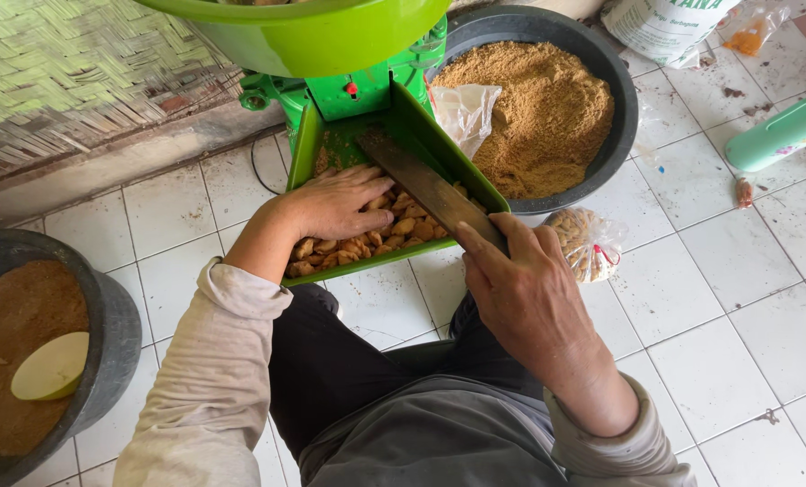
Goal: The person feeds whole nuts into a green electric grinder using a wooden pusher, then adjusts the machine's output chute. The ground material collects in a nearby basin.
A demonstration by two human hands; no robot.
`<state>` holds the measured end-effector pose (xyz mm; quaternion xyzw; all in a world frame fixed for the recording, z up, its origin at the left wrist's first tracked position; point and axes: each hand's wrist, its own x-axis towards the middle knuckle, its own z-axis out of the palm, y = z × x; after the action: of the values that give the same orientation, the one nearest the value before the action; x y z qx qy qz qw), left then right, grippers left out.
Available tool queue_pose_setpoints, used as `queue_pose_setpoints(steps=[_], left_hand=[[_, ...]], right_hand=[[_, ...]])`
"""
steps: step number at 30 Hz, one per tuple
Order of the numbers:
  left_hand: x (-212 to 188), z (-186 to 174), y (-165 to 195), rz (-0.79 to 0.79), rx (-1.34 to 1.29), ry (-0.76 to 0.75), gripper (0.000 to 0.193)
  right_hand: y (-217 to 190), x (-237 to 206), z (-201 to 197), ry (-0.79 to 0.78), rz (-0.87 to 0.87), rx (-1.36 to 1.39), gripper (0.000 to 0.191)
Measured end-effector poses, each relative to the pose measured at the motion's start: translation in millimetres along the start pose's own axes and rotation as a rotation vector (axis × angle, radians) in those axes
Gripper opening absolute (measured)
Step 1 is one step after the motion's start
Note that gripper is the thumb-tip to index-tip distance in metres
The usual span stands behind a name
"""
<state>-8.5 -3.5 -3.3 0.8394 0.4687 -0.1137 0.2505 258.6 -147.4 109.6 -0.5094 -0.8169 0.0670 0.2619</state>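
Note:
A green machine [358, 90] with a round green hopper [303, 36] stands on the tiled floor, and a green chute tray [475, 180] slopes out of it toward me. The tray holds several brown, nut-like pieces [367, 243]. My left hand [335, 203] lies flat on those pieces with its fingers spread. My right hand [520, 289] grips the near end of a flat, dark wooden paddle [421, 180], whose far end rests in the tray near the machine's outlet.
A black basin [624, 117] of tan ground meal with a clear plastic bag [466, 108] sits behind the tray. Another black basin [114, 334] of brown meal with a pale scoop [51, 365] is at left. A small bag of nuts [588, 243], a green bottle [782, 131] and a white sack [664, 27] lie right.

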Motion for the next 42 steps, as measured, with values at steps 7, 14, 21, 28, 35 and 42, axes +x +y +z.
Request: queue_pose_setpoints(steps=[7, 14, 21, 28, 35, 42], left_hand=[[-1, 0, -1, 0.018, 0.008, 0.006, 0.085], [-10, -12, 11, 0.043, -0.01, 0.028, 0.079], [-14, -18, 16, 0.061, -0.041, 0.054, 0.08], [-15, -14, 13, 0.034, -0.035, 0.055, 0.071], [-10, -10, 4, 0.086, -0.02, 0.051, 0.083], [-7, -5, 0, 0.053, -0.008, 0.021, 0.085]], right_hand=[[10, -2, 12, 0.013, -0.022, 0.02, 0.037], [5, 39, 69, -0.007, -0.039, -0.06, 0.042], [-1, 32, 74, 0.046, -0.049, -0.083, 0.047], [3, 54, 87, -0.123, 0.093, -0.052, 0.049], [0, 18, 53, 0.003, 0.008, -0.148, 0.045], [-12, 1, -2, -0.024, 0.015, -0.183, 0.043]])
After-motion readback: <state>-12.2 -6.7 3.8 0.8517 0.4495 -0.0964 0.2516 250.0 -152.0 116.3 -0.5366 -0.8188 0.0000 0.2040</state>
